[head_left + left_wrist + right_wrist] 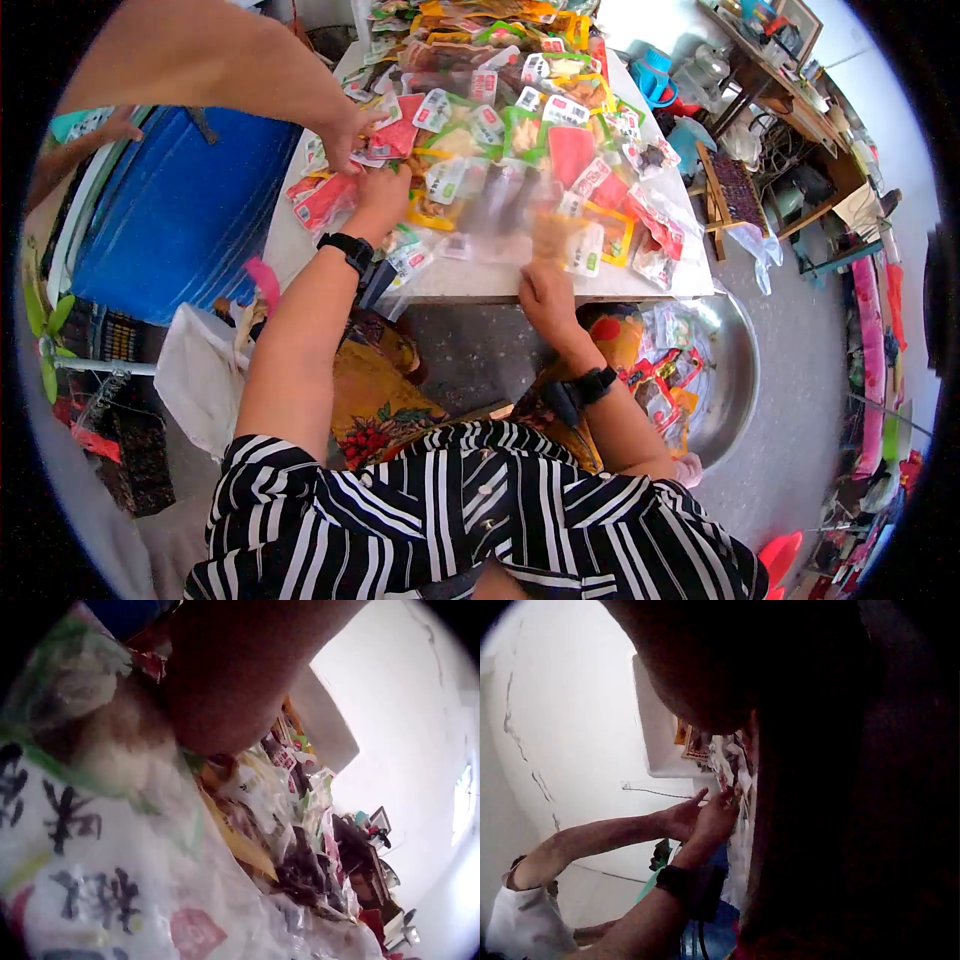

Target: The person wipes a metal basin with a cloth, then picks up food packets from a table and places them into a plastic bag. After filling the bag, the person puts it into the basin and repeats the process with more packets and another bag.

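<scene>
A white table (pixel 470 280) is heaped with several colourful snack packets (pixel 520 110). My left hand (pixel 384 194), a black watch (pixel 349 248) on its wrist, reaches into the pile at the left, its fingers curled down on a packet (pixel 425 210). In the right wrist view that left hand (pixel 718 814) pinches at the pile's edge. My right hand (pixel 545 293) is at the table's front edge and grips a blurred clear packet (pixel 520 215). In the left wrist view a white printed packet (pixel 112 877) lies close under the hand (pixel 225 682).
Another person's hand (pixel 345 135) reaches into the packets from the upper left, close to my left hand. A blue cover (pixel 180 210) lies left of the table. A metal basin (pixel 735 380) with more packets stands at the right, and a wooden stool (pixel 730 190) beyond it.
</scene>
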Motion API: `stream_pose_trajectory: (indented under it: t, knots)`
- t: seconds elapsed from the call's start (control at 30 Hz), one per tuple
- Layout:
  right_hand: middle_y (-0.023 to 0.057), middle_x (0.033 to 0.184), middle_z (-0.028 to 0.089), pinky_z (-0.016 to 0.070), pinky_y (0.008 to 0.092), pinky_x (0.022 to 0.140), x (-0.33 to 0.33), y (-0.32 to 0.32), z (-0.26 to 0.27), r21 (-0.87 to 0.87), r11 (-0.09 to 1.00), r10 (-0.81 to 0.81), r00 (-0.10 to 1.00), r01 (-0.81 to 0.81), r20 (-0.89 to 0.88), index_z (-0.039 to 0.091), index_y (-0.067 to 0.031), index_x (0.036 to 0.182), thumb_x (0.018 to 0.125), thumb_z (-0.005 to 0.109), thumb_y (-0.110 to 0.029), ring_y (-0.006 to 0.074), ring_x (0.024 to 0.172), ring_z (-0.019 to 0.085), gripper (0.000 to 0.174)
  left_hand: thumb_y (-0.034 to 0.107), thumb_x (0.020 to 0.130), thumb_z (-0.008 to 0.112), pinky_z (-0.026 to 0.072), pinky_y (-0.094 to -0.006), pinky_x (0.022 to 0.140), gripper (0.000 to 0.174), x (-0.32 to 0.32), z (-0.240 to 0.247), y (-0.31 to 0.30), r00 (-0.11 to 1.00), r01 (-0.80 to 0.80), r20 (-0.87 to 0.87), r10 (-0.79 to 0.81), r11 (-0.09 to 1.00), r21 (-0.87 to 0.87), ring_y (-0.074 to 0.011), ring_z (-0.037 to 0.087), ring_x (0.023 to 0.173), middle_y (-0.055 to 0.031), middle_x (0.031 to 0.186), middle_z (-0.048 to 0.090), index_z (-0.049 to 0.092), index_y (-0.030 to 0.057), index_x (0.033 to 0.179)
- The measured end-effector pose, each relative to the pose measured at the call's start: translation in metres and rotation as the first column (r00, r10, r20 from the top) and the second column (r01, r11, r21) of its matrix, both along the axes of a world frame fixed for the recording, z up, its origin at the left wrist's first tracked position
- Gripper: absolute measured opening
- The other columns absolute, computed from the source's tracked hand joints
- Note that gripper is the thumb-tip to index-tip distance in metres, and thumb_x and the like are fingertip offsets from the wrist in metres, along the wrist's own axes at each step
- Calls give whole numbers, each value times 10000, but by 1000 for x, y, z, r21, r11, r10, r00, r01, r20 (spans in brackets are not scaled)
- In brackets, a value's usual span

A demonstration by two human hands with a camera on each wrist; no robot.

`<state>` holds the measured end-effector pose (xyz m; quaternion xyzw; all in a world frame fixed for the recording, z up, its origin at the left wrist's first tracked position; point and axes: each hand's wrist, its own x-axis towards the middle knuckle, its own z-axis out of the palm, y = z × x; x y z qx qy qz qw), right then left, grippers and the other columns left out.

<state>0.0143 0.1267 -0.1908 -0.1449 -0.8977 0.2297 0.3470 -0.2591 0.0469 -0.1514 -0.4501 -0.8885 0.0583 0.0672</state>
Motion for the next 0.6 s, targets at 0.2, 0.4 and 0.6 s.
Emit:
stream_pose_trajectory:
  t: [0.2, 0.4, 0.6]
  knots:
    - [137, 684, 502, 372, 390, 596, 0, 0, -4, 6, 1000, -14, 1000, 14, -18, 494, -18, 741, 625, 504, -43, 304, 676, 479, 119, 132, 667, 483, 425, -400, 690, 379, 3, 7, -5, 988, -18, 151, 13, 999, 33, -311, 506, 848, -178, 943, 487, 435, 61, 1036]
    - [132, 688, 506, 369, 391, 594, -1, 0, -5, 23, 999, -26, 1000, 26, 7, 500, -32, 738, 618, 506, -47, 300, 680, 484, 121, 208, 647, 540, 427, -394, 682, 410, 0, -5, -12, 993, 26, 107, -42, 988, 150, -306, 497, 861, -166, 949, 466, 439, 87, 1025]
    - [129, 693, 502, 361, 395, 590, 1, 1, -11, 24, 999, -41, 998, 40, 50, 504, -39, 752, 607, 507, -54, 300, 692, 479, 146, 251, 631, 551, 426, -394, 693, 463, 4, -1, -4, 986, -44, 163, 23, 990, 131, -308, 492, 866, -169, 952, 455, 426, 89, 1047]
